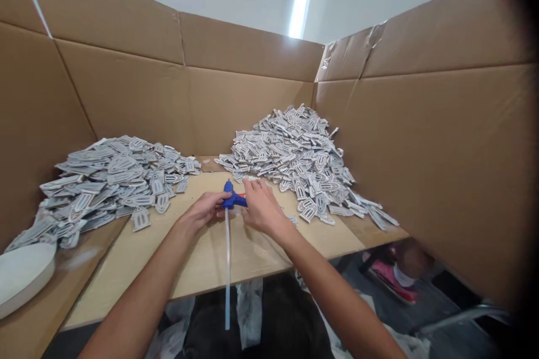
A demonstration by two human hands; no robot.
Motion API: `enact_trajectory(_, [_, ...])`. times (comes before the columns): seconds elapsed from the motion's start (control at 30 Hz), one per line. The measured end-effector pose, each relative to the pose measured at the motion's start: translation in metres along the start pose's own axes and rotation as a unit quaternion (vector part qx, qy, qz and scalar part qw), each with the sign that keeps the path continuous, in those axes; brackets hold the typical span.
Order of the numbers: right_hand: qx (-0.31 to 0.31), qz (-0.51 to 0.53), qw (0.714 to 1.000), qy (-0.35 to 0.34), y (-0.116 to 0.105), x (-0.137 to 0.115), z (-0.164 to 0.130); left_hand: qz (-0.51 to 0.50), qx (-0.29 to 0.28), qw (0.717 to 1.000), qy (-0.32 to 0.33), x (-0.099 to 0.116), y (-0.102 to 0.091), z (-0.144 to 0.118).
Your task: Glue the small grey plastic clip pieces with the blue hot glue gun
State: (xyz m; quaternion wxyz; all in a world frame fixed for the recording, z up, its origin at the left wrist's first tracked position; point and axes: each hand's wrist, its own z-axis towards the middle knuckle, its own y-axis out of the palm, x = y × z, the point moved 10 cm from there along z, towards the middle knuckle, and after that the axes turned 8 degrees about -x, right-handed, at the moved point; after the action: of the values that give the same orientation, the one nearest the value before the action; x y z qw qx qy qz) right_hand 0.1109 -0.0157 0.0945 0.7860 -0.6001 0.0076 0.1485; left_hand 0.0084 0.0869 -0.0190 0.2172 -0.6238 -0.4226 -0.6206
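A blue glue gun (233, 198) lies at the middle of the wooden tabletop (202, 258), with a long clear glue stick (227, 269) sticking out of its back toward me. My left hand (205, 209) touches the gun from the left, fingers curled at its body. From the right my right hand (261, 206) closes over the gun's front, and what lies under its fingers is hidden. A heap of grey-white flat patches (112, 179) sits to the left. A bigger heap of the same patches (301, 160) sits to the right.
Tall cardboard walls (248, 101) fence the table at the back, left and right. A white round disc (21, 275) rests at the near left edge. Below the table's front edge are plastic bags (248, 308) and a pink shoe (389, 277) on the floor.
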Motion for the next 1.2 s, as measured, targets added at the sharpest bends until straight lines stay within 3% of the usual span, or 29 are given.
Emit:
enact_trajectory(0.1, [-0.072, 0.008, 0.997, -0.034, 0.031, 0.020, 0.020, -0.010, -0.020, 0.999, 0.027, 0.008, 0.008, -0.002])
enact_trajectory(0.17, [-0.072, 0.039, 0.995, -0.048, 0.034, 0.030, 0.024, -0.024, -0.054, 0.997, 0.053, 0.015, 0.017, -0.004])
enact_trajectory(0.23, [-0.057, 0.049, 0.997, -0.022, 0.030, 0.049, 0.024, -0.038, -0.072, 0.994, 0.072, 0.020, 0.021, -0.004])
enact_trajectory(0.43, [-0.160, 0.012, 0.987, -0.024, 0.041, 0.103, 0.014, 0.028, 0.049, 0.990, 0.131, 0.030, -0.001, -0.004])
enact_trajectory(0.6, [-0.220, 0.018, 0.975, -0.009, 0.058, 0.139, 0.004, 0.115, 0.076, 0.952, 0.273, 0.065, 0.003, -0.018])
enact_trajectory(0.73, [-0.214, 0.062, 0.975, -0.009, 0.060, 0.137, 0.007, 0.149, 0.071, 0.933, 0.321, 0.075, 0.008, -0.025])
enact_trajectory(0.9, [-0.133, 0.153, 0.979, -0.010, 0.039, 0.122, 0.032, 0.188, 0.067, 0.947, 0.251, 0.050, 0.005, -0.008])
enact_trajectory(1.07, [-0.087, 0.361, 0.927, -0.045, 0.035, 0.088, 0.064, 0.108, -0.012, 0.985, 0.134, 0.011, 0.013, 0.007])
enact_trajectory(1.2, [-0.088, 0.430, 0.897, -0.041, 0.051, 0.063, 0.081, 0.024, -0.064, 0.988, 0.136, 0.006, 0.020, 0.008])
